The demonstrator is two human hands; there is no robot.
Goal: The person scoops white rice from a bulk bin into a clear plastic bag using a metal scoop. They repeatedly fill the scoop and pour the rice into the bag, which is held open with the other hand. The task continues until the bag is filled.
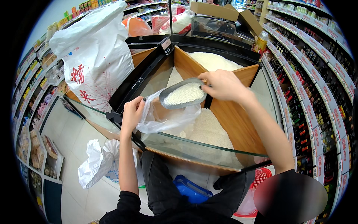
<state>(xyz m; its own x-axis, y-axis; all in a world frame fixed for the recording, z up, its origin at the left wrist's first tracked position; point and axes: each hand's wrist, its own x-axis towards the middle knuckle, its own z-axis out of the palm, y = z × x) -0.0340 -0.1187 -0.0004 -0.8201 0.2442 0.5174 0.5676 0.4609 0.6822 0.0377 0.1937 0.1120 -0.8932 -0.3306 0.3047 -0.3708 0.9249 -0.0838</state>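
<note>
My right hand (222, 85) grips a grey scoop (183, 105) by its back end. White rice grains (184, 94) fill most of the scoop. At the left, my left hand (133, 113) pinches the rim of a clear plastic bag (170, 119), holding its mouth spread. The scoop is over the bag's mouth, its front tip near the bag's far rim. Below both lies a wooden bin compartment (232, 123) with a glass front (195, 145). Loose rice (211, 126) covers its floor, partly hidden behind the bag.
A large white woven sack (98, 64) with red characters leans at the left. Another compartment behind holds more white grain (214, 60). A blue plastic bin (193, 189) and a red basket (263, 177) sit on the floor. Bottle shelves (310, 112) line the right; a crumpled white sack (96, 165) stands at lower left.
</note>
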